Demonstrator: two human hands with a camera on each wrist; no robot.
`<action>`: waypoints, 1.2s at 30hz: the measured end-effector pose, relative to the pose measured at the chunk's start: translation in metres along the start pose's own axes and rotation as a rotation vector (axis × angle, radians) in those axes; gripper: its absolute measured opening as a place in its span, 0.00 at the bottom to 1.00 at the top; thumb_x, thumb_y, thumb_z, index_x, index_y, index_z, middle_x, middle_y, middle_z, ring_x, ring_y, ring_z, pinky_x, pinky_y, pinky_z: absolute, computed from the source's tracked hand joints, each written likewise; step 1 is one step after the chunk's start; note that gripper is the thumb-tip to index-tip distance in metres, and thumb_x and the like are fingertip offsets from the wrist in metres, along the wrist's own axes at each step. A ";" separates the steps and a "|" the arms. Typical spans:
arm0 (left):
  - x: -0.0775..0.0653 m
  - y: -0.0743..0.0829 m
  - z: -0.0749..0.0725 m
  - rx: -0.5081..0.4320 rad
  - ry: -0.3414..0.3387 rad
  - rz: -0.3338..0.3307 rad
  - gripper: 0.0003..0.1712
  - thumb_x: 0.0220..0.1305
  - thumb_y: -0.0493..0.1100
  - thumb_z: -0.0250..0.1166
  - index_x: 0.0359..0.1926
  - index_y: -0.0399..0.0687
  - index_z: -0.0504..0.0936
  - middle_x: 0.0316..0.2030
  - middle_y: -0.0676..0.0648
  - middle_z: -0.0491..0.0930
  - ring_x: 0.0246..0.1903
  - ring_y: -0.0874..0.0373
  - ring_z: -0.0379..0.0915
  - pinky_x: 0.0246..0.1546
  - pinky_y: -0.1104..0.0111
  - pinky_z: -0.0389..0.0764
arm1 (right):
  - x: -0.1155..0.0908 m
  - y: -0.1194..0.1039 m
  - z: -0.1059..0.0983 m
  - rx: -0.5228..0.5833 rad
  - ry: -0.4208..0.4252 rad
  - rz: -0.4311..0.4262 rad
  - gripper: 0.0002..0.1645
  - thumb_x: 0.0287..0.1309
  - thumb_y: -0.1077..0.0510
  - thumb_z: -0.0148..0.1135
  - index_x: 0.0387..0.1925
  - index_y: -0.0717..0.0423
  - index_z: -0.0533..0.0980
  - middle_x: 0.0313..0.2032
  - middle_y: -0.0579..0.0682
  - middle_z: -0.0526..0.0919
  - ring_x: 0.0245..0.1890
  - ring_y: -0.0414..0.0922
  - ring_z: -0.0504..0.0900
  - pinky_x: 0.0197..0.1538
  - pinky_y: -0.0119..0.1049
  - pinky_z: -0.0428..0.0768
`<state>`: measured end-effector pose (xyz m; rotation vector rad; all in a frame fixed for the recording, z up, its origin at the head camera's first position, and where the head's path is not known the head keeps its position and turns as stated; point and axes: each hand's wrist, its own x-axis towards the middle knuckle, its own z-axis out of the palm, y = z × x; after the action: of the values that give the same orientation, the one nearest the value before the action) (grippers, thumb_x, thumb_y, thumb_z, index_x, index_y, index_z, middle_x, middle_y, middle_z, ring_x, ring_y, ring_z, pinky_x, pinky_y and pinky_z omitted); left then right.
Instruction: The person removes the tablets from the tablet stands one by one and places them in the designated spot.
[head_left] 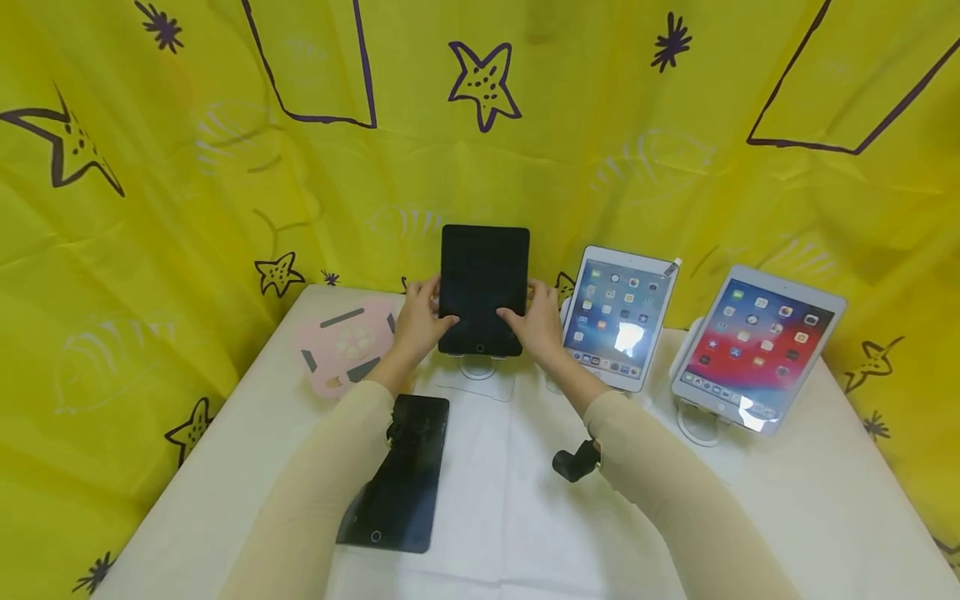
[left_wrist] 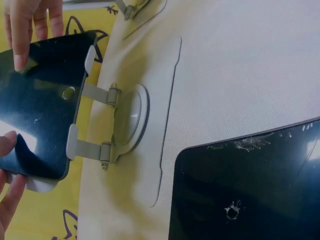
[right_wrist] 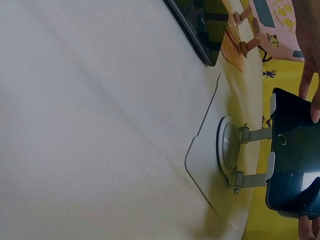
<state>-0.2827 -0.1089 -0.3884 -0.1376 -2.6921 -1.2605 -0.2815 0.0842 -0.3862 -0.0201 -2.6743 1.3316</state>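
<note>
A black tablet (head_left: pixel 483 283) with a dark screen stands upright on a white folding stand (head_left: pixel 477 367). Two small clips of the stand (left_wrist: pixel 72 141) hook over the tablet's lower edge. My left hand (head_left: pixel 422 317) grips the tablet's left side, thumb on the front and fingers reaching behind. On the opposite side my right hand (head_left: pixel 538 321) grips it the same way, its thumb on the screen. In the right wrist view only some fingers of the right hand (right_wrist: pixel 308 227) show. A second black tablet (head_left: pixel 405 475) lies flat on the table, partly under the left forearm.
A pink stand (head_left: pixel 348 346) is at the left on the white table (head_left: pixel 495 492). To the right, a white tablet (head_left: pixel 618 317) and another white tablet (head_left: pixel 761 346) lean on stands with lit screens. Yellow patterned curtain (head_left: pixel 420 167) hangs behind.
</note>
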 end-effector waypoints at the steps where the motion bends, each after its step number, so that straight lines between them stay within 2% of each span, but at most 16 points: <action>1: -0.001 -0.001 0.000 0.017 0.002 0.016 0.45 0.55 0.39 0.70 0.71 0.47 0.58 0.54 0.42 0.63 0.45 0.50 0.69 0.40 0.60 0.74 | 0.000 0.000 0.000 -0.001 -0.002 -0.002 0.41 0.56 0.50 0.66 0.65 0.60 0.58 0.54 0.61 0.65 0.50 0.55 0.70 0.55 0.45 0.74; 5: -0.004 -0.006 -0.001 0.006 -0.003 0.056 0.45 0.56 0.40 0.69 0.71 0.46 0.56 0.53 0.42 0.63 0.45 0.50 0.68 0.38 0.62 0.72 | -0.001 0.002 0.001 -0.001 -0.019 -0.023 0.42 0.56 0.51 0.66 0.65 0.60 0.56 0.54 0.60 0.65 0.49 0.55 0.69 0.54 0.46 0.73; 13: -0.007 -0.010 0.004 -0.045 0.016 0.071 0.45 0.58 0.42 0.68 0.70 0.53 0.53 0.47 0.44 0.65 0.37 0.52 0.67 0.32 0.67 0.68 | -0.005 0.009 0.002 0.015 -0.030 -0.073 0.43 0.57 0.54 0.66 0.66 0.60 0.52 0.53 0.61 0.67 0.42 0.54 0.70 0.47 0.47 0.73; 22: -0.011 -0.005 0.005 -0.062 0.057 0.061 0.44 0.56 0.41 0.69 0.69 0.51 0.55 0.45 0.44 0.67 0.36 0.52 0.68 0.31 0.67 0.68 | -0.009 0.010 0.003 0.074 0.019 -0.084 0.42 0.54 0.57 0.68 0.64 0.58 0.56 0.48 0.60 0.70 0.40 0.54 0.71 0.45 0.44 0.74; 30: -0.012 0.002 -0.002 -0.061 0.068 0.155 0.43 0.55 0.38 0.69 0.68 0.45 0.56 0.44 0.40 0.68 0.34 0.50 0.68 0.33 0.65 0.71 | -0.015 0.005 -0.003 0.146 0.039 -0.092 0.41 0.54 0.58 0.68 0.63 0.57 0.56 0.47 0.59 0.70 0.36 0.51 0.69 0.38 0.38 0.72; 36: -0.018 0.010 -0.008 -0.064 0.056 0.162 0.44 0.54 0.38 0.70 0.68 0.45 0.56 0.44 0.41 0.68 0.32 0.51 0.69 0.32 0.66 0.72 | -0.020 0.000 -0.013 0.150 0.025 -0.111 0.41 0.53 0.57 0.69 0.63 0.58 0.56 0.46 0.59 0.70 0.36 0.51 0.69 0.39 0.37 0.73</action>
<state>-0.2630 -0.1090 -0.3797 -0.3162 -2.5369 -1.2822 -0.2596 0.0925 -0.3813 0.1261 -2.5077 1.4814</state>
